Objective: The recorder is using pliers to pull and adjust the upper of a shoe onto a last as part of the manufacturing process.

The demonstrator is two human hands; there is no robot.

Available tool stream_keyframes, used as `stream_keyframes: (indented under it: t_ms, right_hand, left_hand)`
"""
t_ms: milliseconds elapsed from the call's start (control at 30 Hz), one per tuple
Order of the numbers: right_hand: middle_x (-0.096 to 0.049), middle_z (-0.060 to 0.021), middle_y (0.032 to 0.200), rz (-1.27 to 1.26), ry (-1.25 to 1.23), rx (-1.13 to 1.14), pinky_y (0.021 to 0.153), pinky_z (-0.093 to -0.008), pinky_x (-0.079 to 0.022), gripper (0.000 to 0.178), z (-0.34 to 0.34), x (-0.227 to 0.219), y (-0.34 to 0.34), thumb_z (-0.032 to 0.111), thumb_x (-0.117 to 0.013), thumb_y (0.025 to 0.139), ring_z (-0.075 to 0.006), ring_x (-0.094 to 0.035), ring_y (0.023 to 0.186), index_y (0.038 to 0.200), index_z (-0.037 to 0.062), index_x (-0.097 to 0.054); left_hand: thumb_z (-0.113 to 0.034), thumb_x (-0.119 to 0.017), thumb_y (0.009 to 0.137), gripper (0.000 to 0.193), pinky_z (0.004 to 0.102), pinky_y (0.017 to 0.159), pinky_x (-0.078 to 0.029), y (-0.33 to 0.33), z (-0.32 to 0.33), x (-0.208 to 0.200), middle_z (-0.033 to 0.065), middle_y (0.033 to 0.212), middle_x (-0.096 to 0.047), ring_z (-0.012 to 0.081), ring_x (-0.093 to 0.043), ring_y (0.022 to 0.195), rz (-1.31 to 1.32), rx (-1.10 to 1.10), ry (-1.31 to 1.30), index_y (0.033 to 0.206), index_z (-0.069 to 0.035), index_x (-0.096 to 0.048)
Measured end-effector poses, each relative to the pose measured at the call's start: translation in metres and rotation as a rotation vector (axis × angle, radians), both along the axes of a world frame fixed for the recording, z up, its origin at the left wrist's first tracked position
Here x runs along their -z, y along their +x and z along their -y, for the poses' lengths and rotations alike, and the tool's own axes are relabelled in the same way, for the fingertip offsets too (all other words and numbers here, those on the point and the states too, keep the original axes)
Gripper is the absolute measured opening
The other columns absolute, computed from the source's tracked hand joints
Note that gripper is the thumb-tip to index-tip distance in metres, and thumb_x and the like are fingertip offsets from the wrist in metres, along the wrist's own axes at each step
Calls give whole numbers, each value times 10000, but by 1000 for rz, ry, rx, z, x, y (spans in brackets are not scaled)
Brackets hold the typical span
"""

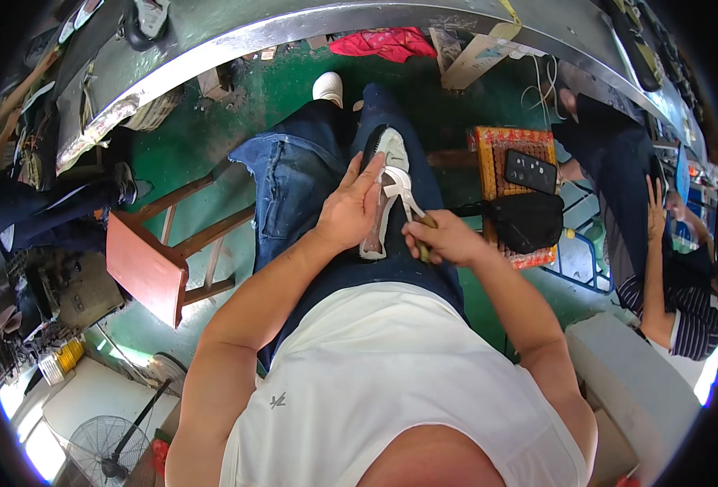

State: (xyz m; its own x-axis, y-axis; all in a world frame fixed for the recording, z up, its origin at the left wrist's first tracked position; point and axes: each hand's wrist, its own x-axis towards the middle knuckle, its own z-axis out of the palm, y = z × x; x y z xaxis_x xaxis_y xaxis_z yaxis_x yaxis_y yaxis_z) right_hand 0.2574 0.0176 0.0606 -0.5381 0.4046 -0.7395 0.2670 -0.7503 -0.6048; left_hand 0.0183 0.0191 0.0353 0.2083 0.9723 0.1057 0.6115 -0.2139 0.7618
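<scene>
Apparently tugging a white strap [397, 178] with pliers [429, 220] clenched in the right hand [445, 238], and steadying the shoe [384, 213] on the denim lap [422, 166] with the left hand [351, 204], nearly straight-fingered against its side. Probably calls for firm, even tension next.

Left arm [270, 296] bent, reaching far and right, left hand [349, 209] with fingers [350, 172] extended toward the far side; right arm [520, 300] bent, reaching far-left, right hand [447, 239] curled tight, sitting slightly nearer.
</scene>
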Motion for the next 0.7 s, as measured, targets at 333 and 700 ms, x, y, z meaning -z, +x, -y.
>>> stream_keyframes:
  t_ms: [333,700]
  right_hand:
    - [-660,-95,762,297,537,-218,614,-342,-512,509,-64,-7,-11,452,-420,1069,-177,-665,698,994,-20,-596]
    - [-666,-268,838,372,698,-352,743,-480,-516,395,-44,-44,-6,364,-544,1013,-461,-649,814,972,-23,-611]
  left_hand:
    - [-305,-505,1001,647,507,861,-564,14,2,-12,353,1418,-491,494,-664,1024,-232,-19,-142,1577,-113,-279]
    - [-384,-629,952,866,423,1077,-441,-7,-13,-22,315,1428,-510,430,-553,1290,3,-60,-608,1587,6,-188]
